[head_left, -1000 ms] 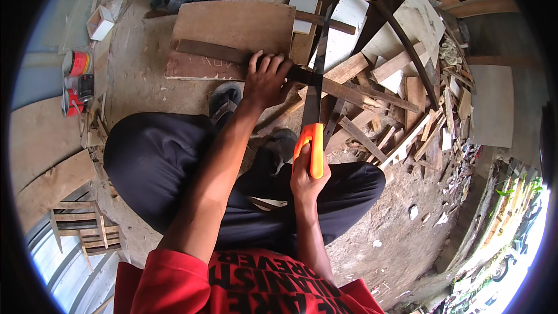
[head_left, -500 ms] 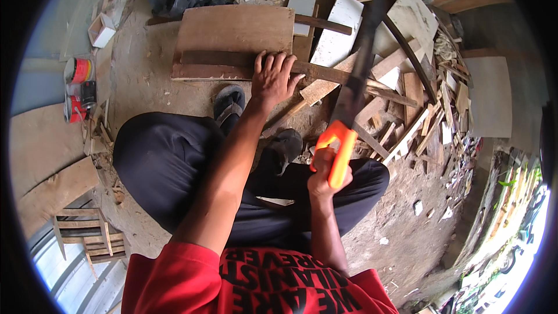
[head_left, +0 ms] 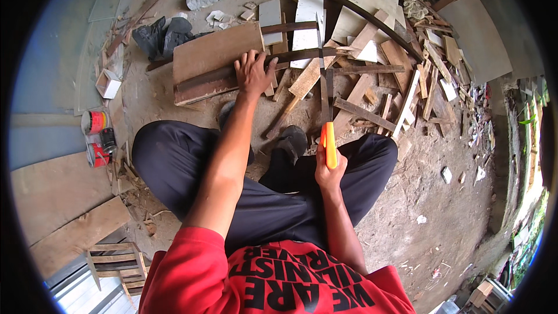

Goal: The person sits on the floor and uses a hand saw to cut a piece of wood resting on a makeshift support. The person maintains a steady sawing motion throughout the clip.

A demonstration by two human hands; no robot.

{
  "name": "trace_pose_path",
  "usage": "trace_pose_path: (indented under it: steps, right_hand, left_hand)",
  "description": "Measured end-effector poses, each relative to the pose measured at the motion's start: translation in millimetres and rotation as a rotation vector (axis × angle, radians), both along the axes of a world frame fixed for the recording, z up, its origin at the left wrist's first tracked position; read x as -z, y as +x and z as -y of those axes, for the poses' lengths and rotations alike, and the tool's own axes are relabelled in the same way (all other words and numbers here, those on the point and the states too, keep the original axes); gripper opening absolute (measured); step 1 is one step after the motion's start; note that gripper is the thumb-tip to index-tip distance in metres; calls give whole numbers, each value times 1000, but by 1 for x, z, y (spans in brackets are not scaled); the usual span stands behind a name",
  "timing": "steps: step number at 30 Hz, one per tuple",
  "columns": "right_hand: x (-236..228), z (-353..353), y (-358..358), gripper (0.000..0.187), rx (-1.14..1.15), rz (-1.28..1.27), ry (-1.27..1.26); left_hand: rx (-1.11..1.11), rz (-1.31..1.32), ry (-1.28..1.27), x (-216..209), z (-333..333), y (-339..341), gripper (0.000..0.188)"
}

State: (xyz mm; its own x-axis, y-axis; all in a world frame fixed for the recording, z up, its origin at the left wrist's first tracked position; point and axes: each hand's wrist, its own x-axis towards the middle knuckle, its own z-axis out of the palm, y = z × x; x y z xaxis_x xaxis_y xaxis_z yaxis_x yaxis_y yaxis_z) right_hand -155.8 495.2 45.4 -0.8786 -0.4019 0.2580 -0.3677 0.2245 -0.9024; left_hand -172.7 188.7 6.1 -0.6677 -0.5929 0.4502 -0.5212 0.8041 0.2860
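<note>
saw (head_left: 324, 96) points forward, its length crossing the dark strip (head_left: 295, 56)

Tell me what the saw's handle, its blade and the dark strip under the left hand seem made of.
Handle: probably plastic, smooth and moulded-looking, bright orange.
Blade: likely metal, thin and straight-edged, finish unclear.
Dark strip: apparently wood, stained or weathered, its right end paler and rough.

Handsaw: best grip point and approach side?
Probably the orange handle, from the person's side, fingers wrapped round it. The handle end points toward the person, while the blade runs away across the dark wooden strip, so that approach avoids the blade. The right hand grips there.
</note>
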Motion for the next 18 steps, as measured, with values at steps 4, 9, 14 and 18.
trace_pose_path:
  steps: [4, 9, 14, 18]
  right_hand:
    - [4, 0, -4, 25, -32, 21, -58]
    - [-5, 4, -3, 25, -8, -1, -40]
    - [6, 1, -4, 24, -44, 35, -54]
    - [7, 2, -5, 25, -41, -6, -88]
  left_hand:
    - [10, 88, -17, 1, 7, 4, 44]
    - [26, 36, -114, 7, 5, 8, 44]
    - [9, 88, -66, 6, 8, 14, 42]
    - [10, 90, -57, 4, 7, 14, 42]
